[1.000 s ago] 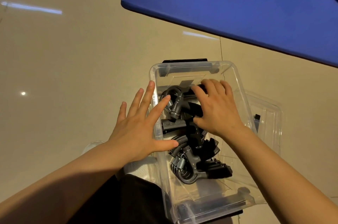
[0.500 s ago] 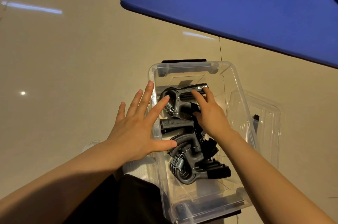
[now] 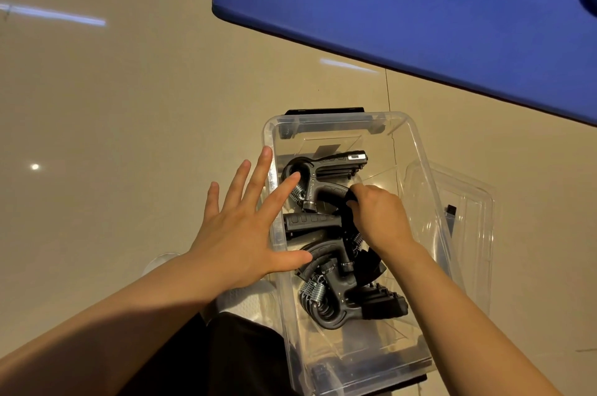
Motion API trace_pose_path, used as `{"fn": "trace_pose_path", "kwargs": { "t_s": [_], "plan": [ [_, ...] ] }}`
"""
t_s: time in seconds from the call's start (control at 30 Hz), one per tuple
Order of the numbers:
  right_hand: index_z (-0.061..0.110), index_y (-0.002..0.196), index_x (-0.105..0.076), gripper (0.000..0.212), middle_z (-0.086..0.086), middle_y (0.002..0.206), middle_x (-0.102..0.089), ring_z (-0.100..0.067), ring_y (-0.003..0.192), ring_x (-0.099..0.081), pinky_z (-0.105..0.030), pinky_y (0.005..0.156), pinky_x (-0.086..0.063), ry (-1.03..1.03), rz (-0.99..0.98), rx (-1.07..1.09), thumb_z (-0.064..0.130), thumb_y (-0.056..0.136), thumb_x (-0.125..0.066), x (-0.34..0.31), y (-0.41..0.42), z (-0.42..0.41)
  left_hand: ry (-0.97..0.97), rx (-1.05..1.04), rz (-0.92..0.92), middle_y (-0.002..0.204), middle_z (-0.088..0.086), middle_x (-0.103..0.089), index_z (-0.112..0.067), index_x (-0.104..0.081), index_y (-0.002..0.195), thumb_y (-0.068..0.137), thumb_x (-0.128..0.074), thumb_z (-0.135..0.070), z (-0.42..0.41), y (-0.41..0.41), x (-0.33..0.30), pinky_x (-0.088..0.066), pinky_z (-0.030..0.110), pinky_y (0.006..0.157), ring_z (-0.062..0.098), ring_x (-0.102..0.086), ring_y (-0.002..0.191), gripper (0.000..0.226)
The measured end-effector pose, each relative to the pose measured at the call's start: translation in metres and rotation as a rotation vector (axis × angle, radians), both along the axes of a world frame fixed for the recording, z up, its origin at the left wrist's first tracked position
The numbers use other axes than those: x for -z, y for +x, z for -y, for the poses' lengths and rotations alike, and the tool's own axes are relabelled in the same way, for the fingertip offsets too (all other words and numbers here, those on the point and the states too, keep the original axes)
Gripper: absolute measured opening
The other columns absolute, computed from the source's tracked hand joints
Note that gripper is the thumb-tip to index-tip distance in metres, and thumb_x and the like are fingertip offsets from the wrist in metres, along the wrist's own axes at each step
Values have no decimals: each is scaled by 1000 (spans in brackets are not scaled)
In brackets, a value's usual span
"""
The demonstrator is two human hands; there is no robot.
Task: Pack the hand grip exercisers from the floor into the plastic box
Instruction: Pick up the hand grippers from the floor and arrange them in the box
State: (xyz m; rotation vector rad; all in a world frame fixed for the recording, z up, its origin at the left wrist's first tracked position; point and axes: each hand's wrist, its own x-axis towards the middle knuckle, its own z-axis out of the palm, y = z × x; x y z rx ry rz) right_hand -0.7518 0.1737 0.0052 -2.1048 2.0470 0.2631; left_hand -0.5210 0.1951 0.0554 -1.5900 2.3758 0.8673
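Right hand [image 3: 379, 218] inside box [image 3: 416, 150], fingers curled on a gripper [image 3: 326, 193] handle. Left hand [image 3: 245, 227] spread flat against the box's left rim. More grippers piled under my wrists. Beyond: blue mat [image 3: 420, 8], print "71" legible, rest cut off.

Box [image 3: 416, 150] on floor [image 3: 129, 137], w/ grippers [image 3: 336, 234] piled inside. Lid [image 3: 468, 202] just right of box, touching it. Mat [image 3: 420, 14] behind box, well apart. Left hand [image 3: 245, 227] over box's left wall; right hand [image 3: 381, 218] inside box, on the pile's mid.
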Motion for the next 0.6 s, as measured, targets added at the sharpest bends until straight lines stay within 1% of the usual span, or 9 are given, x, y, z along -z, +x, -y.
{"fn": "trace_pose_path", "kwargs": {
  "t_s": [0.07, 0.1, 0.13, 0.23, 0.33, 0.37, 0.43, 0.53, 0.6],
  "plan": [
    [3, 89, -62, 5, -18, 91, -67, -34, 68, -61, -27, 55, -29, -42, 4, -6, 7, 86, -61, 6, 5, -3, 4, 0, -6, 128, -10, 59, -51, 41, 124, 49, -10, -90, 0, 0, 0, 10, 52, 110, 19, 38, 133, 98],
    [2, 84, -61, 3, -17, 81, -66, -34, 63, -60, -27, 53, -28, -64, 17, 10, 4, 83, -64, 9, 7, -4, 6, -1, -6, 128, -10, 59, -51, 40, 125, 49, -10, -89, 0, 0, 0, 10, 52, 110, 19, 38, 133, 99],
    [1, 81, -61, 5, -18, 76, -65, -35, 60, -59, -27, 52, -28, -79, 32, 33, 1, 80, -66, 13, 9, -5, 6, 0, -5, 128, -10, 59, -51, 40, 125, 49, -10, -89, 0, 0, 0, 9, 52, 110, 19, 38, 133, 99],
    [0, 82, -61, 13, -25, 88, -66, -36, 59, -58, -26, 51, -28, -74, 32, 70, -5, 73, -68, 19, 11, -6, 4, -3, 1, 129, -10, 59, -50, 38, 127, 49, -10, -89, 0, 0, 0, 9, 52, 110, 19, 37, 134, 100],
    [-1, 91, -61, 30, -27, 94, -66, -34, 54, -58, -26, 47, -31, -110, 11, 47, -8, 65, -74, 19, 11, -11, 6, -3, 1, 128, -11, 59, -51, 39, 127, 49, -9, -90, 0, 0, 0, 9, 52, 110, 19, 36, 134, 100],
    [-1, 93, -61, 34, -26, 93, -66, -33, 54, -57, -26, 45, -33, -141, 7, 43, -8, 63, -75, 17, 11, -14, 7, -4, -1, 128, -11, 59, -51, 39, 127, 48, -9, -90, 0, 0, 0, 9, 52, 110, 19, 36, 134, 100],
    [-1, 92, -62, 35, -22, 86, -65, -31, 55, -57, -26, 43, -35, -197, -5, 56, -10, 61, -76, 16, 8, -17, 8, -2, -7, 128, -11, 59, -51, 39, 127, 49, -9, -90, 0, 0, -1, 9, 52, 110, 19, 36, 134, 100],
    [-5, 96, -62, 37, -18, 75, -60, -32, 54, -55, -26, 44, -30, -234, 20, 125, -17, 62, -69, 20, -1, -16, 3, -4, -13, 130, -10, 58, -52, 40, 125, 49, -10, -90, 0, 0, 0, 9, 52, 110, 19, 36, 134, 99],
    [-4, 100, -63, 39, -16, 74, -59, -31, 53, -54, -25, 46, -28, -235, 23, 108, -16, 63, -67, 24, -7, -15, 3, -4, -9, 130, -10, 58, -52, 41, 124, 49, -9, -90, 0, 0, 0, 8, 52, 110, 20, 35, 135, 98]
  ]
}}
